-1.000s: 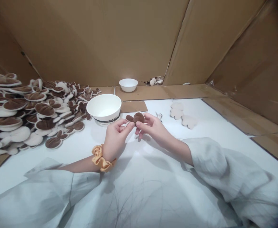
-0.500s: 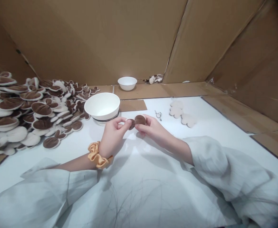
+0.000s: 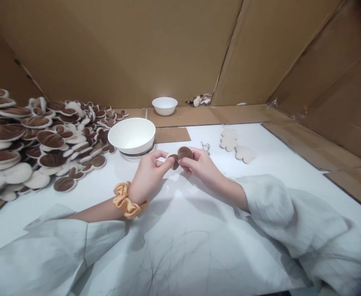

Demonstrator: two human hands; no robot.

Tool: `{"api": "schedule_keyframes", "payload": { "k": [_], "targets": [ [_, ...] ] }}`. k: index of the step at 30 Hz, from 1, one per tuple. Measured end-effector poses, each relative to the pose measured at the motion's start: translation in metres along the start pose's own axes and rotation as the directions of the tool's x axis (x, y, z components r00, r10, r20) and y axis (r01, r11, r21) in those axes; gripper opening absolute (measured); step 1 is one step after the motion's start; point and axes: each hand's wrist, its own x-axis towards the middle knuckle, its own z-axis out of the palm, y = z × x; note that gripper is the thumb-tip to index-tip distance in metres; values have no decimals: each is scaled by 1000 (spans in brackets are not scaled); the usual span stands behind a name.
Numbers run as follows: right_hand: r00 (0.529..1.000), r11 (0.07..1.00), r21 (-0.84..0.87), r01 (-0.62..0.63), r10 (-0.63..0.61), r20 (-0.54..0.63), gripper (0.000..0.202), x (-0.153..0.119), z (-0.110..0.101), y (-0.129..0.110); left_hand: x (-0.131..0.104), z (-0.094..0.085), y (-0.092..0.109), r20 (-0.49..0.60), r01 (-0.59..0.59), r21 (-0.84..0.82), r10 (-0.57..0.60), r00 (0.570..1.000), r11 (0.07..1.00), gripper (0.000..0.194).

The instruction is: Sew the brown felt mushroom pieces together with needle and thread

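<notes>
Between both hands, above the white table (image 3: 180,230), is a small brown plush piece with a pale edge (image 3: 185,153), with rounded lobes. My left hand (image 3: 152,169) pinches its left side between thumb and fingers. On its right side, the thumb and fingers of my right hand (image 3: 201,165) are closed on the same piece. Behind my left hand stands a large white bowl (image 3: 131,135) with dark cord around its lower part. A small tangle of dark thread or wire (image 3: 205,147) lies just beyond my right hand.
A big heap of brown-and-white plush pieces (image 3: 51,139) covers the left side. Two pale scalloped pieces (image 3: 244,153) lie right of centre. At the back are a smaller white bowl (image 3: 164,106) and a few pale scraps (image 3: 201,99). Cardboard walls (image 3: 137,49) enclose the table.
The plush piece has turned slightly between my fingers, and my right thumb has shifted on it. Both hands stay at nearly the same spot. The camera view has moved a little.
</notes>
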Motion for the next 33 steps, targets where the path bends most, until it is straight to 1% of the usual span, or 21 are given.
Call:
{"api": "schedule_keyframes", "payload": {
  "k": [9, 13, 16, 18, 21, 25, 26, 29, 31, 33],
  "targets": [
    [999, 1000, 9, -14, 14, -36, 13, 2, -3, 4, -2, 3, 0, -15, -12, -44, 11, 1000, 999, 25],
    [1000, 999, 22, -29, 29, -1, 16, 4, -5, 4, -2, 3, 0, -39, -19, -28, 18, 999, 999, 26],
    [998, 998, -47, -39, 41, 45, 10, 5, -6, 0, -1, 1, 0, -52, -1, -10, 1, 999, 1000, 24],
    [998, 991, -129, -36, 42, 44, 6, 6, -7, -3, 0, 0, -1, -54, 13, 4, -13, 998, 1000, 24],
    [998, 970, -242, -31, 43, 46, 6, 5, -9, -5, 1, -1, -3, -50, 16, 22, -15, 999, 1000, 24],
    [993, 948, -318, -23, 58, 101, 3, 5, -14, -2, 1, 0, -4, -10, 8, 44, -8, 1000, 999, 24],
    [990, 948, -317, -27, 68, 121, 2, 5, -15, -2, 1, 0, -3, 7, 13, 52, -13, 1000, 999, 24],
    [979, 966, -251, -61, 106, 172, 10, 5, -16, 0, 0, 1, -1, 39, 24, 88, -28, 999, 996, 22],
    [978, 978, -185, -98, 130, 166, 14, 5, -15, -1, -1, 2, 0, 33, 18, 99, -21, 999, 995, 22],
    [982, 981, -147, -125, 144, 121, 16, 4, -13, -2, -1, 2, 0, 29, 7, 91, -9, 1000, 996, 23]
  ]
}}
